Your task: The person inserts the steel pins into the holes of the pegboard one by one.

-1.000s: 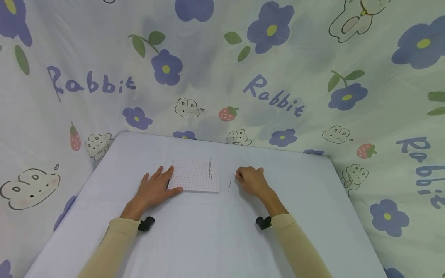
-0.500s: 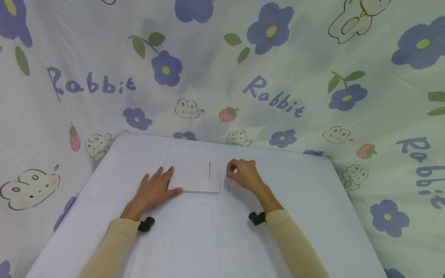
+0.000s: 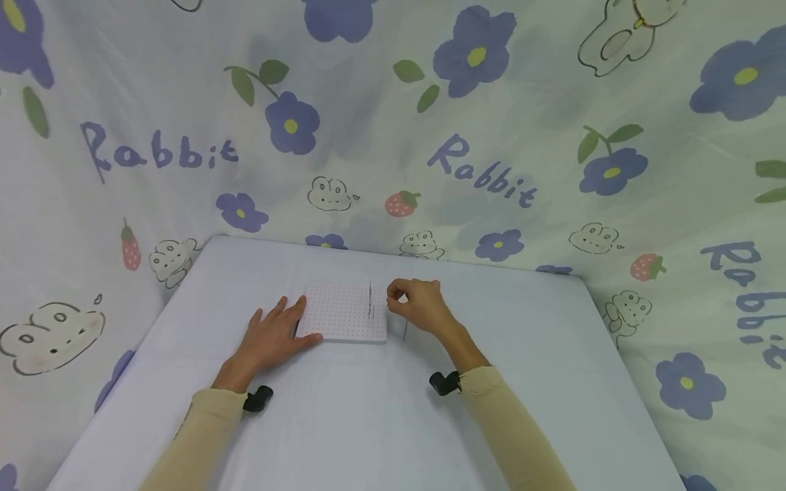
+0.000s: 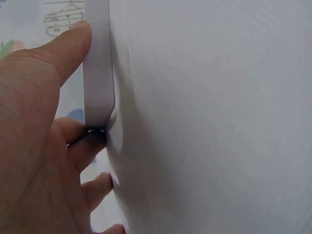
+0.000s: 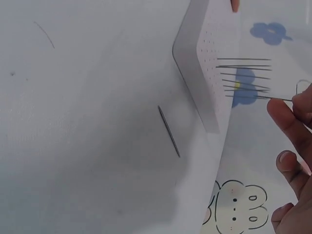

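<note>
A white perforated board (image 3: 346, 311) lies on the table, with several thin needles (image 3: 371, 303) standing in it near its right edge. My left hand (image 3: 273, 334) rests flat on the table, thumb (image 4: 63, 48) and fingers against the board's left side (image 4: 97, 63). My right hand (image 3: 417, 305) hovers at the board's right edge and pinches a needle (image 5: 280, 99) level with the standing needles (image 5: 243, 73). A loose needle (image 3: 404, 332) lies on the table just right of the board, also seen in the right wrist view as the loose needle (image 5: 169, 131).
The table (image 3: 368, 409) has a pale cloth over it. A flower-and-rabbit printed sheet (image 3: 479, 170) hangs behind and at both sides. Another thin needle (image 5: 45, 35) lies on the cloth farther from the board. Small black wrist cameras (image 3: 258, 397) sit at both cuffs.
My right hand rose off the table right of the board and moved left to the board's right edge with a needle pinched. The left hand stayed put.
</note>
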Tool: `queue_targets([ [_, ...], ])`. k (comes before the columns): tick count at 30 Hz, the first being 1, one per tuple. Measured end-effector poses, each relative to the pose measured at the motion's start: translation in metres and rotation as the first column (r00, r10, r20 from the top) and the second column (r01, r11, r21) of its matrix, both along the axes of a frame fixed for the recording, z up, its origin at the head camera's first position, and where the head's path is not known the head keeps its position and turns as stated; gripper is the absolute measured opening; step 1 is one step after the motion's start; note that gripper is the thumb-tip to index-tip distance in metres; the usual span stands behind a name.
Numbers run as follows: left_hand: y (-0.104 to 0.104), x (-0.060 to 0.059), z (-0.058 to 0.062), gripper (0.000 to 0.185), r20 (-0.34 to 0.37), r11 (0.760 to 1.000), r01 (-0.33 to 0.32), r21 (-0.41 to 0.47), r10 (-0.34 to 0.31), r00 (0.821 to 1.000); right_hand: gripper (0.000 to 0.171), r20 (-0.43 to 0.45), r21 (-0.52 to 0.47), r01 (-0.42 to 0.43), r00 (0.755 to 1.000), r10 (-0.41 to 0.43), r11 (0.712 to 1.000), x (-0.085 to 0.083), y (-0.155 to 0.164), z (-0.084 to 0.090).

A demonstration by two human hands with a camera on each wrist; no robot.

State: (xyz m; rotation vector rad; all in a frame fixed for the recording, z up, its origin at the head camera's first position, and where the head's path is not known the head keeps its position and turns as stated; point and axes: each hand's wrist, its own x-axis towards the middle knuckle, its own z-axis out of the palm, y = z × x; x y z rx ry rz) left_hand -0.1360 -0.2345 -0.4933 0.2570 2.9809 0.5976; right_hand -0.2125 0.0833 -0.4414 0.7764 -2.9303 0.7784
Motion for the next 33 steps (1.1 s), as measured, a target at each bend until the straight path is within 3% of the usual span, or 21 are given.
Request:
queue_targets([
  [33, 0.0, 0.0, 0.0, 0.099, -0.001, 1.0, 0.002, 0.0, -0.002, 1.0, 0.005, 0.086, 0.061, -0.036, 0.996, 0.031, 0.997, -0.002, -0.013, -0.019],
])
